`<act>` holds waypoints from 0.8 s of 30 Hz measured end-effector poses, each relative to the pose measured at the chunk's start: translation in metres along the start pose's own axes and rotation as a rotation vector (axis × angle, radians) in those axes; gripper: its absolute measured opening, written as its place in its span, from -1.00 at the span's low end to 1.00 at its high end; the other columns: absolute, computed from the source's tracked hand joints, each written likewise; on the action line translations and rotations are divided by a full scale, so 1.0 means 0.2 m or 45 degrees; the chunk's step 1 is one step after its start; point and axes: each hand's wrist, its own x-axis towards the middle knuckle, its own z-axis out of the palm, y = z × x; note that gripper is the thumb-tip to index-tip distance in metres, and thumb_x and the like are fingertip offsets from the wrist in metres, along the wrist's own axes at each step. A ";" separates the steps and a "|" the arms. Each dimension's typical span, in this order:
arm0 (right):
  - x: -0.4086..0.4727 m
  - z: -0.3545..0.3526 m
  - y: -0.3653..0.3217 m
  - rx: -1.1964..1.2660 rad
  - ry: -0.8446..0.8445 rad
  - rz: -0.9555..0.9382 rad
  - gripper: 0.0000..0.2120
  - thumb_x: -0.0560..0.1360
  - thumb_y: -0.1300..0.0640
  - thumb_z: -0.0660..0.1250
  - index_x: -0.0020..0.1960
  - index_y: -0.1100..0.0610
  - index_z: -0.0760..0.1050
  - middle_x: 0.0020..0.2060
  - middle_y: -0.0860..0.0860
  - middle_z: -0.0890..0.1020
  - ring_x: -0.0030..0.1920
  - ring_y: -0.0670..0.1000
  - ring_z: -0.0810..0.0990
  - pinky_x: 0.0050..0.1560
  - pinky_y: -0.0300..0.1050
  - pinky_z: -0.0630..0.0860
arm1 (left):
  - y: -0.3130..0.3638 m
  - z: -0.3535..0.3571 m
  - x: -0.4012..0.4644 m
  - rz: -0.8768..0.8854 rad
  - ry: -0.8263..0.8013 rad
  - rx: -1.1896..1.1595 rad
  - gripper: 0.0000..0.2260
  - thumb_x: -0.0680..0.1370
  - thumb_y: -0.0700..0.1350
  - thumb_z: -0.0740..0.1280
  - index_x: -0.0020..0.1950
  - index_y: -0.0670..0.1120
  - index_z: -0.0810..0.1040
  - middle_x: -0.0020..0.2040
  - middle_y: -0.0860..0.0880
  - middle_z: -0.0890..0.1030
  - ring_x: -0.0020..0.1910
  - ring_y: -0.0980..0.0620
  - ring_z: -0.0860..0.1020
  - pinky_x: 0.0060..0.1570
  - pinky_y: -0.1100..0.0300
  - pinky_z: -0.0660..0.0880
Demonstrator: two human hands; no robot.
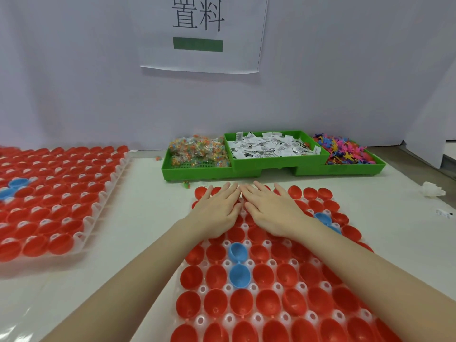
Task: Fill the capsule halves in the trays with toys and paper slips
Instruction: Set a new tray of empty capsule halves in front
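A clear tray [272,264] in front of me holds several red capsule halves [241,305] and a few blue ones [238,275], all seemingly empty. My left hand [217,212] and my right hand [271,211] lie flat, palms down, side by side on the tray's far rows, fingers straight and holding nothing. Behind them stand green bins: bagged colourful toys [198,150] on the left, white paper slips [269,146] in the middle, pink and mixed plastic figures [341,150] on the right.
A second tray of red capsule halves [53,193], with two blue ones, lies at the left. A crumpled white scrap [433,190] and a loose slip [444,213] lie at the right. A white wall with a paper sign [202,33] closes the back.
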 end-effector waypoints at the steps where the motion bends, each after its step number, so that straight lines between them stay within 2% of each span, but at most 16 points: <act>1: 0.00 0.00 0.00 -0.008 -0.016 0.001 -0.53 0.63 0.05 -0.11 0.52 0.04 -0.09 0.51 -0.10 0.03 0.50 -0.08 -0.08 0.44 0.06 -0.19 | 0.00 0.00 0.00 0.003 -0.001 -0.005 -0.55 0.65 -0.03 -0.09 0.53 -0.08 -0.07 0.54 0.01 -0.05 0.51 0.10 -0.10 0.43 0.08 -0.24; 7: 0.00 -0.02 -0.02 0.079 -0.034 0.050 -0.52 0.61 0.10 -0.04 0.51 0.04 -0.05 0.51 -0.09 0.04 0.50 -0.06 -0.09 0.44 0.10 -0.17 | 0.00 0.00 0.00 -0.012 -0.005 0.016 -0.55 0.65 -0.03 -0.08 0.53 -0.06 -0.06 0.54 0.03 -0.04 0.51 0.08 -0.11 0.42 0.00 -0.25; 10: -0.02 -0.03 0.01 0.205 0.109 0.120 -0.51 0.61 0.07 -0.07 0.52 0.03 -0.10 0.51 -0.09 0.00 0.50 -0.08 -0.09 0.44 0.06 -0.16 | -0.01 0.00 -0.02 -0.051 0.170 0.060 -0.54 0.64 0.05 -0.10 0.53 0.00 -0.06 0.54 0.07 -0.07 0.50 0.10 -0.15 0.40 -0.04 -0.32; 12: -0.04 -0.01 0.03 0.284 0.178 0.213 -0.49 0.62 0.01 -0.11 0.52 0.05 -0.15 0.51 -0.07 -0.04 0.50 -0.07 -0.10 0.45 0.04 -0.14 | -0.03 -0.01 -0.03 -0.172 0.288 -0.017 -0.52 0.63 0.11 -0.12 0.53 0.02 -0.06 0.54 0.08 -0.09 0.50 0.10 -0.18 0.38 -0.04 -0.35; 15: -0.07 0.05 0.03 0.288 0.059 0.244 -0.49 0.62 -0.05 -0.18 0.51 0.04 -0.21 0.51 -0.04 -0.13 0.50 -0.06 -0.15 0.45 0.01 -0.20 | -0.05 0.00 -0.03 -0.321 0.191 -0.089 -0.48 0.61 0.16 -0.12 0.53 0.01 -0.07 0.54 0.02 -0.10 0.51 0.03 -0.17 0.41 -0.07 -0.28; 18: -0.08 0.10 0.03 0.241 0.043 0.230 -0.49 0.61 -0.08 -0.20 0.51 0.03 -0.24 0.50 -0.05 -0.20 0.49 -0.06 -0.19 0.44 -0.02 -0.24 | -0.04 0.02 -0.04 -0.338 0.094 -0.096 -0.48 0.61 0.16 -0.10 0.53 0.00 -0.06 0.55 -0.03 -0.09 0.51 0.00 -0.16 0.44 -0.05 -0.18; 24: -0.07 0.09 0.02 0.210 0.024 0.203 -0.49 0.61 -0.08 -0.21 0.51 0.03 -0.23 0.50 -0.06 -0.21 0.49 -0.06 -0.19 0.44 0.00 -0.25 | -0.05 0.03 -0.04 -0.346 0.083 -0.045 -0.47 0.61 0.17 -0.13 0.53 0.00 -0.09 0.55 -0.04 -0.10 0.51 0.00 -0.18 0.43 -0.07 -0.21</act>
